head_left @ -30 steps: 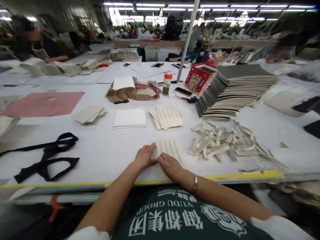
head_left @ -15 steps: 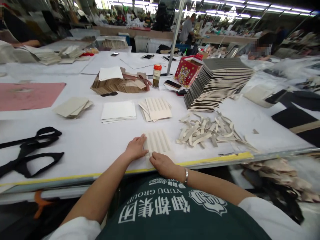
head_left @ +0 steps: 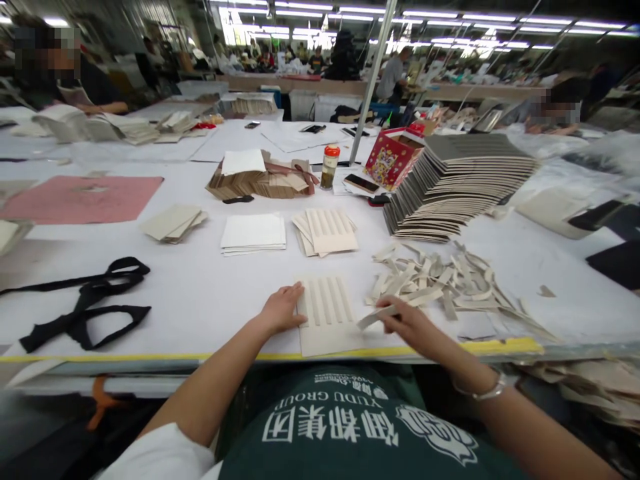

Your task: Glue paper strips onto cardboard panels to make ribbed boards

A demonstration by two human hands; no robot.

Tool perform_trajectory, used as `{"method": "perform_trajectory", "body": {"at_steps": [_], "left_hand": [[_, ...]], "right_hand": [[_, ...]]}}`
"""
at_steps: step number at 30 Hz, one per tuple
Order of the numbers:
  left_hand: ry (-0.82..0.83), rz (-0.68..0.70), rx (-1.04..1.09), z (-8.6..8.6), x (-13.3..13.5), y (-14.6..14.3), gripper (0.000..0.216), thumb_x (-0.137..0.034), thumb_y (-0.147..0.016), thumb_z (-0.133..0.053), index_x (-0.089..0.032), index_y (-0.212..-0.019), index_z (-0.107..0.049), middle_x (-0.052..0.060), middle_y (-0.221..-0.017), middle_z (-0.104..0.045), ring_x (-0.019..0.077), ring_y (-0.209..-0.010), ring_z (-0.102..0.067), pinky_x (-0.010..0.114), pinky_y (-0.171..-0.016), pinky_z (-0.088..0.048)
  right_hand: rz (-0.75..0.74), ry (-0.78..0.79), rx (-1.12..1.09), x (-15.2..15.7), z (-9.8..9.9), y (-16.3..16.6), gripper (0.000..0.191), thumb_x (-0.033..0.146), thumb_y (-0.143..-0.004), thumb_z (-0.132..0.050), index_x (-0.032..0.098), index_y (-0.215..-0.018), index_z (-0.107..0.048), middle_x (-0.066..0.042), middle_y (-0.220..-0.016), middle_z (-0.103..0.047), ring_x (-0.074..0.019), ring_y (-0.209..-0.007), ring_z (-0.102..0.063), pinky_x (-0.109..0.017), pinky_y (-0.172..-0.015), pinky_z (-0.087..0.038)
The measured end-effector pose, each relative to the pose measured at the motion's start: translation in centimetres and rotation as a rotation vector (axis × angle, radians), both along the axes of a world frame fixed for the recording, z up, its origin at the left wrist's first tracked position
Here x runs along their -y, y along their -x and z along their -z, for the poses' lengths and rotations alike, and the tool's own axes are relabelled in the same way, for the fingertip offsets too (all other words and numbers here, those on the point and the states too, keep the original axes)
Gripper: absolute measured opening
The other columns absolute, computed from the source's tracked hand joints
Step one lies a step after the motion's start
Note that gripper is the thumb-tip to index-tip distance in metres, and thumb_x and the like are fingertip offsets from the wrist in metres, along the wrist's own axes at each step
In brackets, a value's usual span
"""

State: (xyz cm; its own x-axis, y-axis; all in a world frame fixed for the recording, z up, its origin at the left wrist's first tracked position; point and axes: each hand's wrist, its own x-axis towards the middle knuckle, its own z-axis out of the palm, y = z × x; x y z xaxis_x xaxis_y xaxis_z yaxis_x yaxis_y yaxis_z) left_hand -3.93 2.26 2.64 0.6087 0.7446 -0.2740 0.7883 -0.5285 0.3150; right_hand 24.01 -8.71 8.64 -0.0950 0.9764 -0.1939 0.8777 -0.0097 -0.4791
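A cream panel (head_left: 327, 337) with several raised parallel strips lies on the table by its front edge. My left hand (head_left: 283, 310) rests against the panel's left side, thumb and fingers spread. Right of the panel, my right hand (head_left: 406, 321) pinches one end of a cream strip (head_left: 371, 317), whose free end points toward the panel's right edge. Just beyond that hand is a loose heap of similar strips (head_left: 435, 277). Farther back lie a few ridged panels (head_left: 333, 233) and, to their left, a stack of plain white pieces (head_left: 253, 232).
A tall fanned stack of grey-topped pieces (head_left: 460, 187) stands at the back right, near a red box (head_left: 393, 157) and an orange-lidded jar (head_left: 329, 168). A metal pole (head_left: 373, 83) rises behind. Black straps (head_left: 107, 287) and pink fabric (head_left: 85, 199) lie on the left. Other people work farther off.
My right hand has left the panel and moved right, now with a strip between its fingers. The left hand stays at the panel's left side. The whole view has shifted slightly.
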Motion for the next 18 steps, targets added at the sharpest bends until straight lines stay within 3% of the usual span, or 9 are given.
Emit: {"method": "perform_trajectory", "body": {"at_steps": [3,5,10,14,18], "left_hand": [[-0.002,-0.003,0.049,0.0,-0.1,0.2,0.07,-0.035,-0.069,-0.058,-0.02,-0.131,-0.028,0.007,-0.141,-0.025,0.0241,-0.124,-0.03,0.036,-0.1,-0.027],[-0.05,-0.034,0.078,-0.2,0.0,0.0,0.061,-0.032,-0.071,-0.057,-0.022,-0.127,-0.034,0.006,-0.139,-0.031,0.0235,-0.122,-0.032,0.038,-0.1,-0.028],[-0.146,-0.002,0.127,-0.6,1.0,-1.3,0.021,-0.027,-0.08,-0.049,-0.022,-0.097,-0.06,0.005,-0.109,-0.056,0.0221,-0.104,-0.045,0.036,-0.09,-0.037],[-0.081,0.08,0.072,-0.5,1.6,-2.1,0.018,-0.026,-0.081,-0.046,-0.02,-0.082,-0.064,0.005,-0.088,-0.058,0.0192,-0.086,-0.05,0.032,-0.08,-0.041],[-0.093,0.025,0.01,-0.4,1.5,-2.9,0.016,-0.025,-0.078,-0.049,-0.019,-0.081,-0.064,0.006,-0.088,-0.056,0.021,-0.086,-0.05,0.032,-0.076,-0.042]], "right_hand": [[0.232,-0.3,0.4,-2.3,-1.7,-3.0,0.034,0.024,-0.079,-0.046,0.014,-0.111,-0.048,-0.016,-0.109,-0.051,-0.0276,-0.102,-0.047,-0.039,-0.082,-0.038],[0.176,-0.367,0.463,-3.8,-1.7,-1.6,0.034,0.024,-0.08,-0.045,0.015,-0.113,-0.048,-0.016,-0.115,-0.047,-0.0278,-0.108,-0.042,-0.038,-0.086,-0.035],[-0.24,0.003,0.212,-5.7,2.5,7.7,0.021,0.025,-0.083,-0.042,0.02,-0.098,-0.056,-0.006,-0.092,-0.058,-0.0169,-0.082,-0.054,-0.026,-0.071,-0.038],[-0.229,0.094,0.207,-6.3,5.2,10.5,0.017,0.026,-0.083,-0.044,0.018,-0.093,-0.055,-0.006,-0.091,-0.058,-0.0165,-0.081,-0.054,-0.025,-0.066,-0.036],[-0.213,0.112,0.194,-6.8,5.4,10.0,0.015,0.023,-0.081,-0.045,0.018,-0.09,-0.055,-0.006,-0.089,-0.059,-0.0169,-0.079,-0.055,-0.025,-0.063,-0.034]]}}
